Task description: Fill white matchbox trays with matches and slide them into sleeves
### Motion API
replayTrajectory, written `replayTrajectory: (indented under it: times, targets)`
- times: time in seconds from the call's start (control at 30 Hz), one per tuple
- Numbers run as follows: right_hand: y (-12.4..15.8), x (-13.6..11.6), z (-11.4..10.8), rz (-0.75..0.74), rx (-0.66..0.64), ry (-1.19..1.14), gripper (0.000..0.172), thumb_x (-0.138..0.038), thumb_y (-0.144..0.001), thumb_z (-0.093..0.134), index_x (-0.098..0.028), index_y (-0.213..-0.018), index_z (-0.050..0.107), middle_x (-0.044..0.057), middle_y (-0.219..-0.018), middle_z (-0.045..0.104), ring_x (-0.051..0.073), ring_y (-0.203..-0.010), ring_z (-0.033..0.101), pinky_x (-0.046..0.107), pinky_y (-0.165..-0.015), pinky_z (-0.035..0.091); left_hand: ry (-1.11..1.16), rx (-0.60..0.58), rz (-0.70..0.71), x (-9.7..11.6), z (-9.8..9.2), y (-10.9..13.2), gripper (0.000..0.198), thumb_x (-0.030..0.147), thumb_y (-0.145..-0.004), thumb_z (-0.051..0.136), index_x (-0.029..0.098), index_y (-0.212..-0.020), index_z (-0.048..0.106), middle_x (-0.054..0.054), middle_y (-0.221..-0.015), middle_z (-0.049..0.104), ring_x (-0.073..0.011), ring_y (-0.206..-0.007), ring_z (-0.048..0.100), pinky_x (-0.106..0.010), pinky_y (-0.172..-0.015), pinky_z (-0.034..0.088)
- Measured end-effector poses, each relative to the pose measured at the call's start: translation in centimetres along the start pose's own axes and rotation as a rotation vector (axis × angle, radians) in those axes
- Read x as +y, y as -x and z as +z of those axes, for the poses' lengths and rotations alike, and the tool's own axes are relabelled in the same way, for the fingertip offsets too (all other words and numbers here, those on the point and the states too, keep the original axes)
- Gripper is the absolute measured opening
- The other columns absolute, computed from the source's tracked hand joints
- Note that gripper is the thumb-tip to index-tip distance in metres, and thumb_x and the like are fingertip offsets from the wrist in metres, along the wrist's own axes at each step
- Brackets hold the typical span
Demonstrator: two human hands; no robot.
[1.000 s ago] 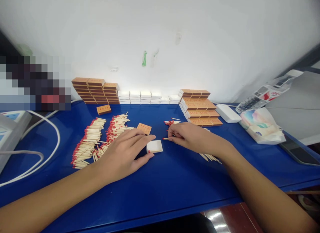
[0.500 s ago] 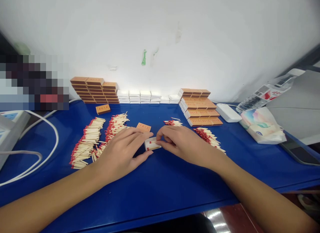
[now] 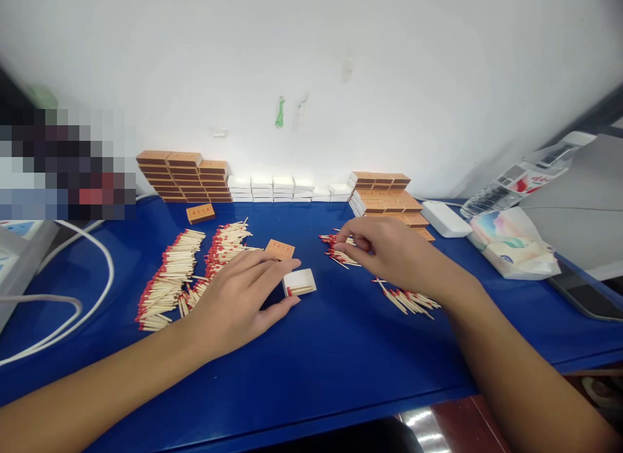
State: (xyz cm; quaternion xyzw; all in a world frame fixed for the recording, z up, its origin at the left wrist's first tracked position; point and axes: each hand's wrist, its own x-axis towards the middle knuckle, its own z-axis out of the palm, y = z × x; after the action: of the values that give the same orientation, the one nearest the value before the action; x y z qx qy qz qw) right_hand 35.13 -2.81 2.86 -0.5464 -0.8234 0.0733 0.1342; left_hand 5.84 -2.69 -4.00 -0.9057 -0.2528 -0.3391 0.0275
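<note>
My left hand [image 3: 238,297] has its thumb and index finger at the left end of a white matchbox tray [image 3: 306,278], steadying it on the table. A few matches [image 3: 302,289] lie along the tray's near side, heads to the left. Just behind the fingers sits an orange matchbox sleeve [image 3: 280,248]. My right hand [image 3: 384,245] is over a small match pile [image 3: 335,253], thumb and index pinched together; what they hold, if anything, I cannot make out. Beneath that wrist more loose matches [image 3: 411,300] are spread.
Two larger match heaps [image 3: 170,271] lie left on the blue table [image 3: 311,375]. Along the wall stand stacked matchboxes [image 3: 185,177], white trays [image 3: 272,188] and more orange boxes [image 3: 384,196]. A white block [image 3: 445,219], tissue pack [image 3: 511,242], bottle [image 3: 525,177] and phone [image 3: 584,294] are right.
My right hand has left the tray and moved right to the small match pile. Some matches to the right have shifted. My left hand stays at the tray.
</note>
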Motion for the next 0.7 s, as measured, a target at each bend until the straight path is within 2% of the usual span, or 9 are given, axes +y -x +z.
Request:
replayTrajectory:
  times: [0.1, 0.2, 0.3, 0.5, 0.7]
  targets:
    - [-0.1, 1.2, -0.2, 0.063, -0.152, 0.049, 0.024, -0.037, -0.102, 0.061, -0.022, -0.092, 0.078, 0.003, -0.071, 0.067, 0.019, -0.065, 0.058, 0.031, -0.062, 0.034, -0.005, -0.006, 0.004, 0.1, 0.0, 0.0, 0.035, 0.029, -0.103, 0.075, 0.019, -0.134, 0.063, -0.011, -0.118, 0.08, -0.0291, -0.112, 0.076, -0.047, -0.099, 0.062]
    - [-0.2, 1.5, 0.3, 0.085, -0.259, 0.067, 0.021, -0.034, -0.1, 0.063, -0.023, -0.095, 0.08, 0.005, -0.081, 0.075, 0.021, -0.072, 0.065, 0.031, -0.064, 0.038, -0.015, -0.006, 0.011, 0.2, 0.1, 0.0, 0.035, 0.03, -0.103, 0.074, 0.019, -0.135, 0.063, -0.011, -0.118, 0.081, -0.0294, -0.112, 0.076, -0.046, -0.098, 0.062]
    - [-0.3, 1.4, 0.8, 0.075, -0.293, 0.097, 0.02, -0.034, -0.099, 0.065, -0.022, -0.095, 0.079, 0.007, -0.087, 0.077, 0.023, -0.078, 0.068, 0.032, -0.067, 0.04, -0.018, -0.004, 0.015, 0.1, 0.1, 0.0, 0.036, 0.03, -0.103, 0.075, 0.019, -0.135, 0.063, -0.011, -0.118, 0.081, -0.0295, -0.112, 0.076, -0.047, -0.098, 0.063]
    - [-0.2, 1.7, 0.7, 0.041, -0.347, 0.065, 0.018, -0.032, -0.099, 0.063, -0.023, -0.088, 0.073, 0.004, -0.079, 0.073, 0.021, -0.072, 0.063, 0.031, -0.066, 0.038, -0.019, -0.019, 0.01, 0.1, 0.1, 0.0, 0.034, 0.031, -0.105, 0.072, 0.02, -0.136, 0.062, -0.011, -0.119, 0.08, -0.0289, -0.112, 0.076, -0.046, -0.098, 0.063]
    - [0.2, 2.8, 0.2, 0.084, -0.402, 0.062, 0.013, -0.027, -0.095, 0.063, -0.024, -0.089, 0.074, 0.002, -0.076, 0.069, 0.019, -0.069, 0.06, 0.031, -0.063, 0.038, -0.015, -0.026, 0.012, 0.1, 0.1, 0.1, 0.036, 0.031, -0.104, 0.073, 0.019, -0.136, 0.062, -0.011, -0.118, 0.08, -0.0293, -0.111, 0.076, -0.047, -0.098, 0.063]
